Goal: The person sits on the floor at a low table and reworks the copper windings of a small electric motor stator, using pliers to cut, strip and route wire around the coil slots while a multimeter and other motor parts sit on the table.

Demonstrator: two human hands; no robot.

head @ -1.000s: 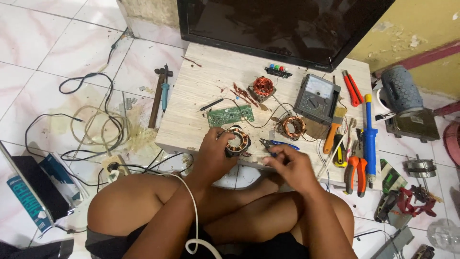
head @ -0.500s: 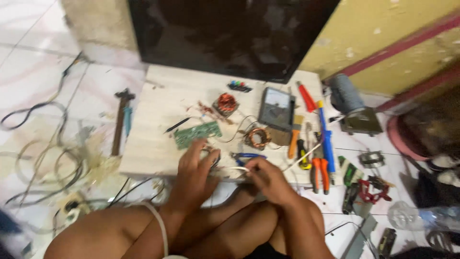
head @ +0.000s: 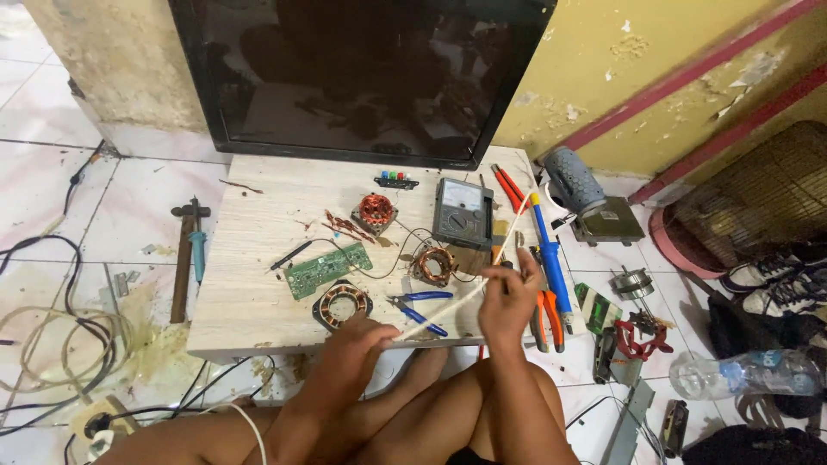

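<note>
Left hand and right hand each pinch one end of a white sleeve tube, stretched over the board's front edge. Risk: slack tube snags blue-handled cutters below.

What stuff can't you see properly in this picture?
- Head view: the left hand fingers curl under, hiding how they pinch the white strip.
- The right hand covers the strip's middle.
- The meter dial is too small to read.
- The cables are cut off by the left edge.
</note>
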